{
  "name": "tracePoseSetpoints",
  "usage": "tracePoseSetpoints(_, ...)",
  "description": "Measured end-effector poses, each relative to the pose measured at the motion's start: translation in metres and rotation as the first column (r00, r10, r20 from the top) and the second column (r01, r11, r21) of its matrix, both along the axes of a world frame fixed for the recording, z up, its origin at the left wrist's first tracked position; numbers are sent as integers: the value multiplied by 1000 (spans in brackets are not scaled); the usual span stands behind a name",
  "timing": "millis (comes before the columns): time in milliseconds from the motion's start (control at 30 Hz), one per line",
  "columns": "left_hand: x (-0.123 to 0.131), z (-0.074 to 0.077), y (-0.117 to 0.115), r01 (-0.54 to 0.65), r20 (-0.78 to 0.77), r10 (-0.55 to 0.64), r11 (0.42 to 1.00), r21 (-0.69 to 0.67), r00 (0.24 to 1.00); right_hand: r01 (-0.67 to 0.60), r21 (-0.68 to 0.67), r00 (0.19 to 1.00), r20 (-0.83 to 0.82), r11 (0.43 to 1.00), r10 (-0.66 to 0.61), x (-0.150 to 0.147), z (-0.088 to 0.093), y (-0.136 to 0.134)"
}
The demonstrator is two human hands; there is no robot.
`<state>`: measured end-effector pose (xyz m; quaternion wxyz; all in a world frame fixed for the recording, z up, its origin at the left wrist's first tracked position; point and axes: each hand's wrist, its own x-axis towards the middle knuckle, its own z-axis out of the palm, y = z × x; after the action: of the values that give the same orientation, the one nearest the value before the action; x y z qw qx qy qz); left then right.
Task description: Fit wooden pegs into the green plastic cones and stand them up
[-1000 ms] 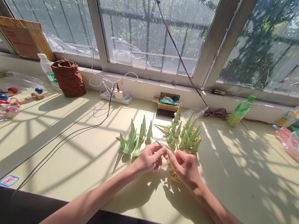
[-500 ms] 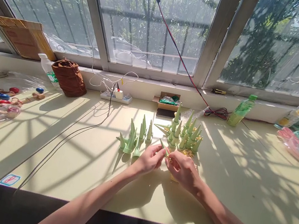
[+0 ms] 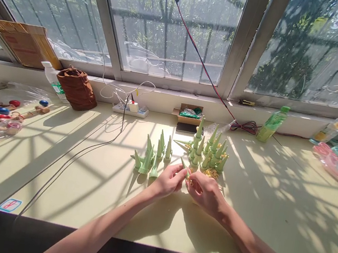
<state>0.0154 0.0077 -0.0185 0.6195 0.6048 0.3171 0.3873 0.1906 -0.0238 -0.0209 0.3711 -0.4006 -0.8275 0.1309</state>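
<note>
A green cone (image 3: 183,162) is held above the table (image 3: 79,198) between both hands, its tip pointing away and to the left. The left hand (image 3: 170,181) pinches it between thumb and fingers. The right hand (image 3: 208,191) has its fingertips closed at the base end, where small yellow bits show; exactly how they grip is too small to tell.

Just beyond the left hand is a left group (image 3: 147,161) of green cones, mostly upright, one tilted. Beyond the right hand is a right group (image 3: 214,143), one of its cones pointing left, with yellow pieces (image 3: 212,173) nearest the hand.

Behind the right group sits an open box (image 3: 189,121). Farther left are a power strip (image 3: 130,110) and a brown bag (image 3: 77,90); farther right, a green bottle (image 3: 272,124). Windows (image 3: 175,28) rise behind.
</note>
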Motion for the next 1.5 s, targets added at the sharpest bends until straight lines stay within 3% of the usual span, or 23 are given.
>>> tracePoseSetpoints(167, 0, 3, 0, -36, -48, 39, 997, 69, 998, 33, -30, 999, -19, 999, -34, -1, -1, 3)
tracePoseSetpoints(400, -3, 9, -1, -213, -142, 254, 945, 249, 957, 105, -137, 980, -151, 985, -126, -1, 10, 3)
tracePoseSetpoints(567, -4, 11, -4, -174, -130, 213, 950, 258, 968, 90, -266, 944, -286, 960, -167, -1, 13, 4)
tracePoseSetpoints(833, -3, 9, -2, -124, -168, 190, 932, 342, 967, 65, -304, 902, -389, 950, -186, 1, 6, 10)
tracePoseSetpoints(1067, -5, 11, -2, -207, -205, 330, 863, 461, 922, 175, -265, 903, -340, 948, -262, 5, 5, 16)
tracePoseSetpoints(1300, -12, 18, 0, -437, -202, 561, 784, 442, 803, 242, -85, 951, -179, 967, -253, 8, 1, 17)
tracePoseSetpoints(1500, -14, 14, -1, -294, -291, 542, 747, 596, 788, 163, 42, 987, -12, 986, -162, 8, -2, 17)
